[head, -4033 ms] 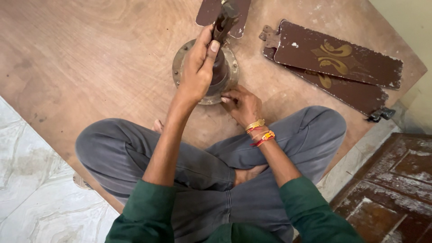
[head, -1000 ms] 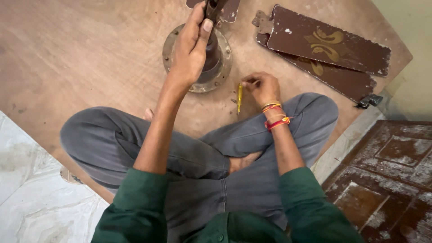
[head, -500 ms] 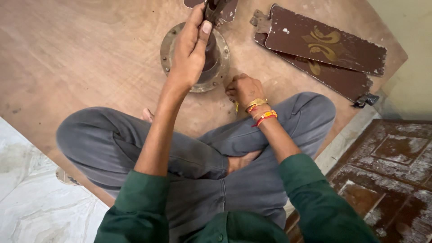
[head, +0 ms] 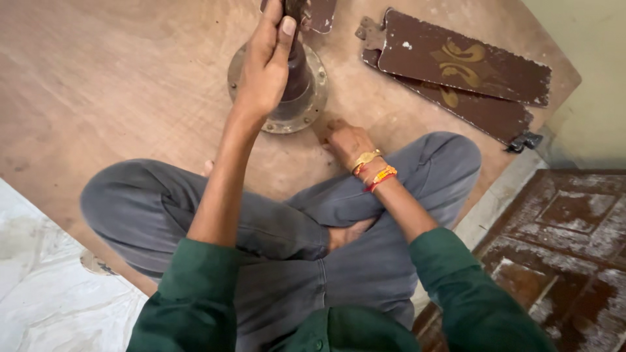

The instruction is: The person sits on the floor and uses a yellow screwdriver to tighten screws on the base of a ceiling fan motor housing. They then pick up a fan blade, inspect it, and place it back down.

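I sit cross-legged on a wooden board (head: 104,78). My left hand (head: 264,65) is wrapped around the dark upright rod (head: 298,68) of a round metal fan motor (head: 312,107) that stands on the board. My right hand (head: 345,140), with bracelets at the wrist, rests knuckles-up on the board at the motor's near-right rim. Its fingers are curled under. The yellow screwdriver it held a moment ago is hidden beneath it.
Two brown fan blades with gold ornament (head: 469,65) (head: 486,114) lie stacked at the board's far right, and part of another blade (head: 323,13) shows at the top. White tiles (head: 39,300) lie to the left, worn dark red tiles (head: 567,228) to the right.
My right hand, which held the yellow screwdriver upright a second ago, has moved left to the motor's rim and now covers the tool. My left hand has stayed on the rod.
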